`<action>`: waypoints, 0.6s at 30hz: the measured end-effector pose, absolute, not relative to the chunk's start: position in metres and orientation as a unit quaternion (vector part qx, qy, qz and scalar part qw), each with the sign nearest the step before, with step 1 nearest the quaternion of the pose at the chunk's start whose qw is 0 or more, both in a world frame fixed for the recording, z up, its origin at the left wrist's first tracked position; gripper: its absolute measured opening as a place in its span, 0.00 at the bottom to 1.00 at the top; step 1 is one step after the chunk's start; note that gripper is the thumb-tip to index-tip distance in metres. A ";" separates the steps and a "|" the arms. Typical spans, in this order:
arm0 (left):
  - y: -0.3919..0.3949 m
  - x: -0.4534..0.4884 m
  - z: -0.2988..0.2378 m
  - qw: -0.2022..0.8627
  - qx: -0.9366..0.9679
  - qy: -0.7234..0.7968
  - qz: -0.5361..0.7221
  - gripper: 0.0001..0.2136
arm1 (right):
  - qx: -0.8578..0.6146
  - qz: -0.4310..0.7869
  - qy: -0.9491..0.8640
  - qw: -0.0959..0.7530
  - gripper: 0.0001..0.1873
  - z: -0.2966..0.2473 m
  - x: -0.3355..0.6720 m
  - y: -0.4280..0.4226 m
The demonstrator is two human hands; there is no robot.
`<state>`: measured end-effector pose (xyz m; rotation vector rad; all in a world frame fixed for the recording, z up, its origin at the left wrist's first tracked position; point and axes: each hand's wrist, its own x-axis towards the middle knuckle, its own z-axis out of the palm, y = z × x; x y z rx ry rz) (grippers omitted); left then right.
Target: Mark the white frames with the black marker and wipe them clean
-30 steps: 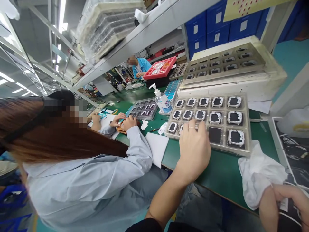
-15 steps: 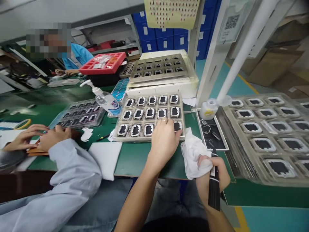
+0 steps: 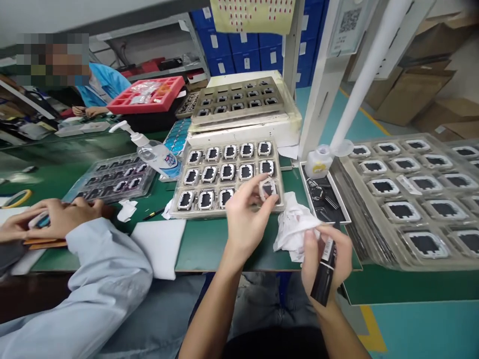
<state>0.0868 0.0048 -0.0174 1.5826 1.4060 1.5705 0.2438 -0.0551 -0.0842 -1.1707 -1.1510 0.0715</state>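
The left hand point(image 3: 245, 217) grasps a white frame point(image 3: 268, 188) with a dark middle, pinching it between thumb and fingers at the near right corner of the tray point(image 3: 202, 214). I cannot tell if the frame touches its pocket. This pinch at the rim probably leaves the dark face uncovered.

The right hand point(image 3: 340, 258) is closed around a black marker point(image 3: 325, 274) and also grips a white cloth point(image 3: 294, 224), so perhaps both are ready together. The loose cloth lies beside the same tray corner, close to the work.

The tray sits near the front edge of the table point(image 3: 209, 242), seemingly for easy reach; its pockets hold the frames apart. The pump bottle point(image 3: 160, 158) stands by the tray's left edge.
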 end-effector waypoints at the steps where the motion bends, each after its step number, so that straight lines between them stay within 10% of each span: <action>1: -0.005 0.082 -0.017 0.286 0.550 0.487 0.616 0.20 | -0.521 0.018 -0.501 0.691 0.09 -0.086 0.245 -0.055; 11: -0.069 0.057 -0.045 0.498 0.347 0.427 0.670 0.15 | -0.511 0.086 -0.532 0.670 0.26 -0.082 0.238 -0.054; 18: -0.063 0.063 -0.055 0.507 0.325 0.439 0.667 0.16 | -0.415 0.102 -0.612 0.666 0.13 -0.077 0.234 -0.048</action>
